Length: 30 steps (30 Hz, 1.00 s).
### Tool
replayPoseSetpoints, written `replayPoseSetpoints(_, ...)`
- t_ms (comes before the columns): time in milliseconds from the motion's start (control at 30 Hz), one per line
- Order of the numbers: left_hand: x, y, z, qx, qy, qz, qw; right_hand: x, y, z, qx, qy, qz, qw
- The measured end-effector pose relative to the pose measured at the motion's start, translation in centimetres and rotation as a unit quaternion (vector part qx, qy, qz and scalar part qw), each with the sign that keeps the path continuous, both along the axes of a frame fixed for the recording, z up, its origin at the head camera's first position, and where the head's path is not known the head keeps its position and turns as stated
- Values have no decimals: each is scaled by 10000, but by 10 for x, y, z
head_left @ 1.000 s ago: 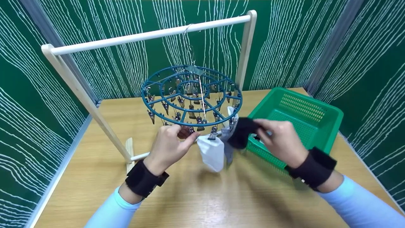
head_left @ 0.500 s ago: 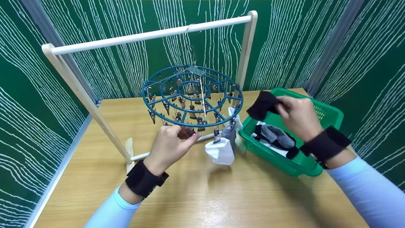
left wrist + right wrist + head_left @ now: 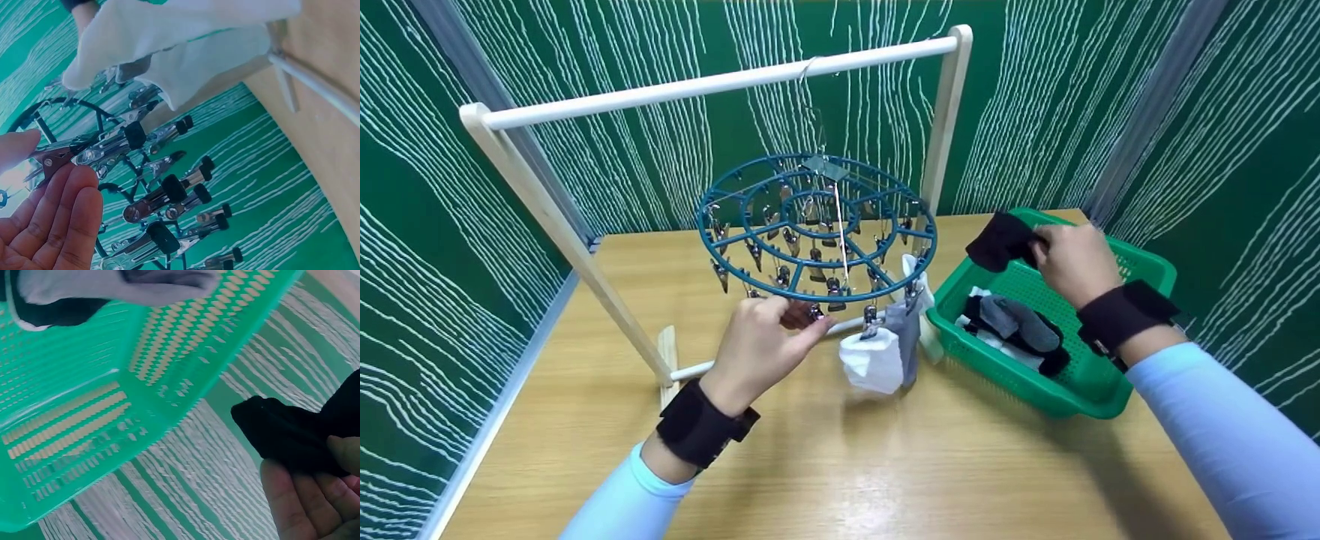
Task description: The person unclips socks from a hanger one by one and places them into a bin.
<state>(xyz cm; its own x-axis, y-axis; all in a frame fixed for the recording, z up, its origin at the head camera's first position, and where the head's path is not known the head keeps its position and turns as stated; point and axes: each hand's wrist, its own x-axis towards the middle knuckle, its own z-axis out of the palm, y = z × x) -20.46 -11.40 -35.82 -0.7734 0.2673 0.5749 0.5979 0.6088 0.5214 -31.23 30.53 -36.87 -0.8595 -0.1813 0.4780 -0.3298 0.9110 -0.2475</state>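
Observation:
My left hand [image 3: 769, 349] pinches a metal clip [image 3: 53, 160] at the near edge of the round blue hanger [image 3: 826, 166], between thumb and fingers. My right hand [image 3: 1078, 262] holds a black sock [image 3: 999, 241] over the far part of the green basket [image 3: 1020, 391]; the sock [image 3: 287, 430] dangles from thumb and fingers in the right wrist view. A white sock [image 3: 872, 361] hangs from a clip to the right of my left hand. Behind it hangs a grey sock [image 3: 910, 337]. Several grey, black and white socks [image 3: 1020, 324] lie in the basket.
A rack with a white top bar [image 3: 712, 82] and wooden legs [image 3: 570, 240] carries the hanger by its hook. Several clips [image 3: 152, 202] dangle from the rings. Green walls with white streaks [image 3: 1035, 97] enclose the wooden table [image 3: 840, 480].
My right hand has moved right and away from the hung socks to over the basket, carrying the black sock. The hung white sock has swung. My left hand stays at the clip.

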Motion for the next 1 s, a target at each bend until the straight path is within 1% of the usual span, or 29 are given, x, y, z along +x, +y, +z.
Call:
replayPoseSetpoints(167,0,0,1,-34,28,-18,10000,-10,8,-15,366,-538,-111,9978)
replayPoseSetpoints(267,0,0,0,-39,-5,-11,10000,-15,12,-25,575,-783,-91,9952)
replayPoseSetpoints(467,0,0,-2,21,-10,-32,10000,-20,16,-42,764,-1193,29,9899)
replayPoseSetpoints(633,1,-1,-1,17,-38,7,10000,-24,18,-56,897,-1641,235,9821)
replayPoseSetpoints(767,1,0,-1,12,-58,11,10000,-25,17,-68,1016,-1829,356,9772)
replayPoseSetpoints(833,1,0,0,12,-52,15,10000,-25,14,-73,1105,-1854,433,9755)
replayPoseSetpoints(1000,1,0,0,-3,-49,9,10000,-24,7,-81,1192,-1986,585,9710)
